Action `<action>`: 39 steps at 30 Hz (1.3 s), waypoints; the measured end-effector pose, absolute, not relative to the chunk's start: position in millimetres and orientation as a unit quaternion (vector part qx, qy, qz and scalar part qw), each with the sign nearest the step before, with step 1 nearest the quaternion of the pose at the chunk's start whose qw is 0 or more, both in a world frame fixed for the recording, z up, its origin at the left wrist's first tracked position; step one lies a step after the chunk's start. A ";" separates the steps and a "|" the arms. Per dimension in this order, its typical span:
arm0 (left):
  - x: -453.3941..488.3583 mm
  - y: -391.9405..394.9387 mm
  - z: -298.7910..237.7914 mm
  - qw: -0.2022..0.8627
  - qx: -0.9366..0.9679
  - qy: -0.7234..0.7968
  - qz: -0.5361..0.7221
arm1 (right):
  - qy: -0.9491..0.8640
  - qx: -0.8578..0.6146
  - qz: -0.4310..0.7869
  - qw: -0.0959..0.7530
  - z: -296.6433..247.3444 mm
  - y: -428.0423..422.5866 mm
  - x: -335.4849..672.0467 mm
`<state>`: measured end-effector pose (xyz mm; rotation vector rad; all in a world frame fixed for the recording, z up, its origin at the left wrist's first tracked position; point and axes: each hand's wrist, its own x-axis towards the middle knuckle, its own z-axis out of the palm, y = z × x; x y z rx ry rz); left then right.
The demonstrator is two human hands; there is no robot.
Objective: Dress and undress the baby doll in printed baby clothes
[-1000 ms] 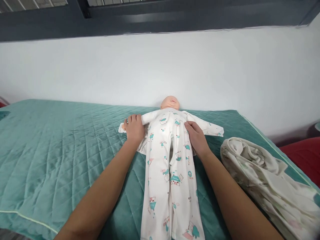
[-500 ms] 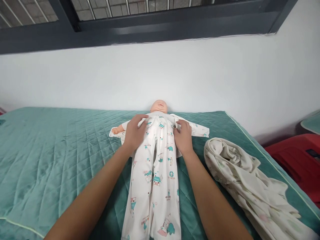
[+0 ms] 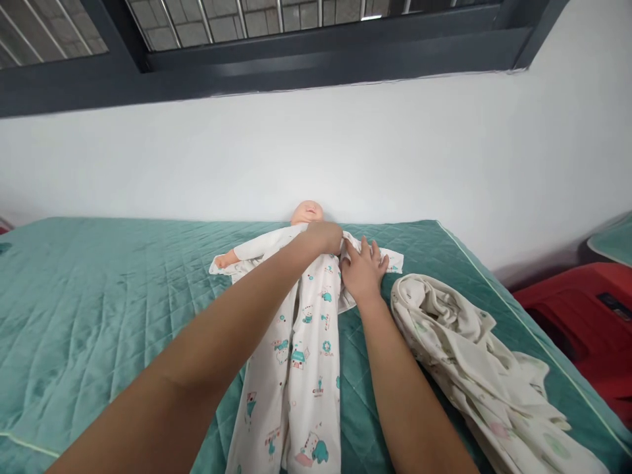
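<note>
The doll (image 3: pixel 307 212) lies on its back on the green quilted cover (image 3: pixel 123 316), head near the wall (image 3: pixel 197 158) and legs, in printed trousers (image 3: pixel 316 336), towards my viewpoint. A printed top (image 3: pixel 348 301) lies spread beneath it. The left hand (image 3: pixel 326 236) crosses the doll's chest; its fingertips are hidden, so I cannot tell whether they grip. The right hand (image 3: pixel 364 268) rests beside the chest at the printed sleeve (image 3: pixel 395 261), fingers fanned wide.

I judge 3 hazards. With the 2 hands so close, the fingers could obstruct each other. A pull on the sleeve could twist the doll or ruck the top, since cloth is trapped under the body. The left forearm, passing low over the trousers, could drag them askew. The doll's bare hand (image 3: pixel 227 259) could also snag in the cloth under it.

I can read no brand. Tiny letter-like marks accompany the trouser motifs, too small to decipher; the dark inset (image 3: pixel 615 307) on the red object (image 3: pixel 582 316) at far right shows no legible wording.
</note>
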<state>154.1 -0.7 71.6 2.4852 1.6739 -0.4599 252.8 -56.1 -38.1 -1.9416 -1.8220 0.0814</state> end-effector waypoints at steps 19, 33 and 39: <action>154.8 22.6 51.5 -0.033 0.852 0.506 -0.133 | -0.693 -0.641 0.048 0.327 -41.1 -57.6 249.2; 144.0 23.5 57.6 -0.003 0.845 0.506 -0.174 | -0.646 -0.688 0.045 0.327 -49.1 -50.6 261.9; 172.9 22.9 42.0 -0.003 0.837 0.512 -0.192 | -0.648 -0.682 0.064 0.333 -49.8 -49.4 260.8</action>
